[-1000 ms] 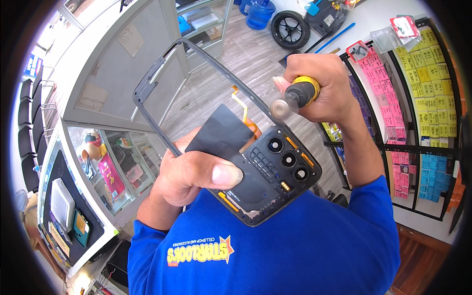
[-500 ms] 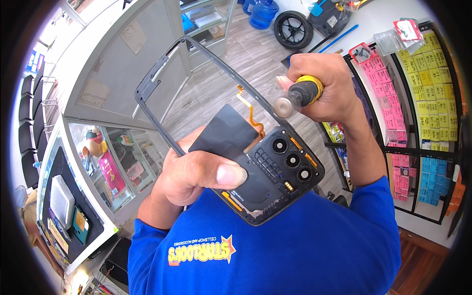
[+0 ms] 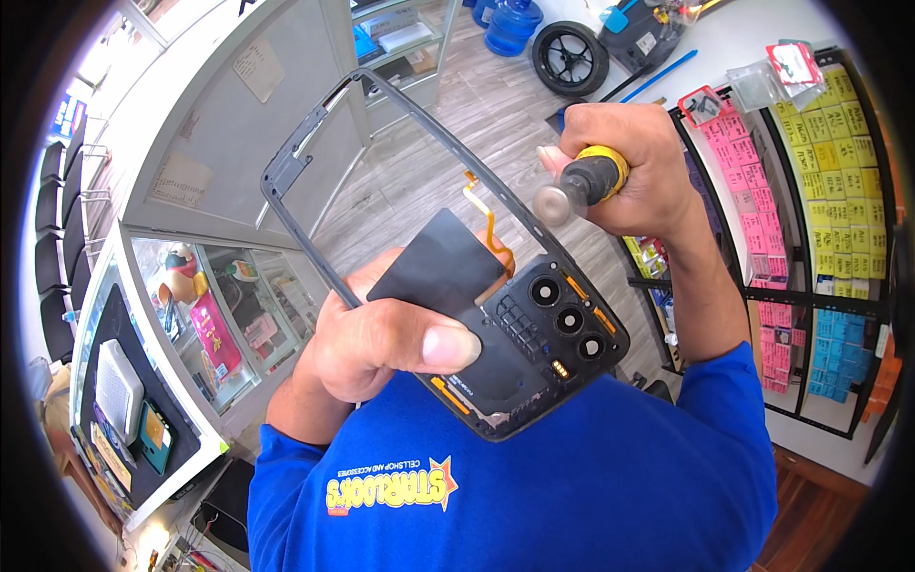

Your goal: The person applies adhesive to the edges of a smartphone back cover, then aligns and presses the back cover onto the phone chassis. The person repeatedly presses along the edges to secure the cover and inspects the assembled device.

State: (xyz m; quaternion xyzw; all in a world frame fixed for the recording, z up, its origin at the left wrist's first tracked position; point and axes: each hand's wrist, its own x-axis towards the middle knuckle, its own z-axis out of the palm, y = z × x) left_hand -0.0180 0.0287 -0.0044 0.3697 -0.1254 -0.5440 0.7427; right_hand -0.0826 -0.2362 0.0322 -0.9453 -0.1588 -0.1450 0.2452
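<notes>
L hand (image 3: 381,348) grips a blk phone frame (image 3: 515,351) mid-pic. R hand (image 3: 640,172) clenched on a rotary tool (image 3: 589,181), upper right of ctr.

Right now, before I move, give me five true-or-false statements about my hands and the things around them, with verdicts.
1. The bare right hand holds a yellow-and-black handheld tool. True.
2. The bare left hand holds nothing. False: it grips a black rectangular phone frame.
3. Three round black camera rings sit in the frame. True.
4. A black spoked wheel appears left of the blue plastic water jugs. False: it appears right of them.
5. Both hands wear gloves. False: both are bare.
</notes>
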